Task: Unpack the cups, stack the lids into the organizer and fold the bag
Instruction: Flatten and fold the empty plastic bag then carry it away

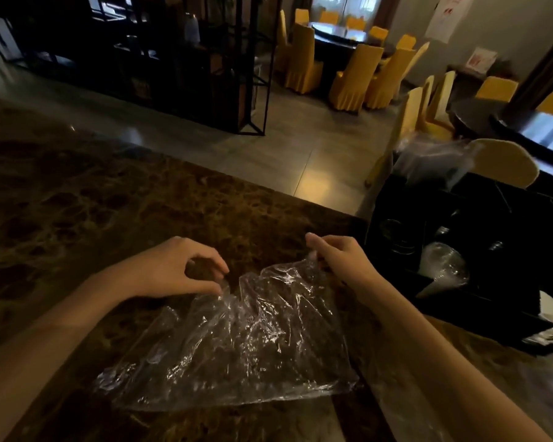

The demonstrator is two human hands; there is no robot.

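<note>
Folding the bag point(237, 339) on the counter point(77, 193).
Left hand point(176, 269) and right hand point(342, 256) pinch its far edge; next, likely fold toward the body.

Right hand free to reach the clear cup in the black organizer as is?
Probably not yet. The right hand pinches the plastic bag, as does the left hand. Once it lets go, the cup lies close on its right in the organizer, nothing between.

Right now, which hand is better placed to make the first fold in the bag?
Left, probably. Both hands pinch the bag's far edge, but the right hand is beside the black organizer, while the left hand has bare counter around it.
</note>
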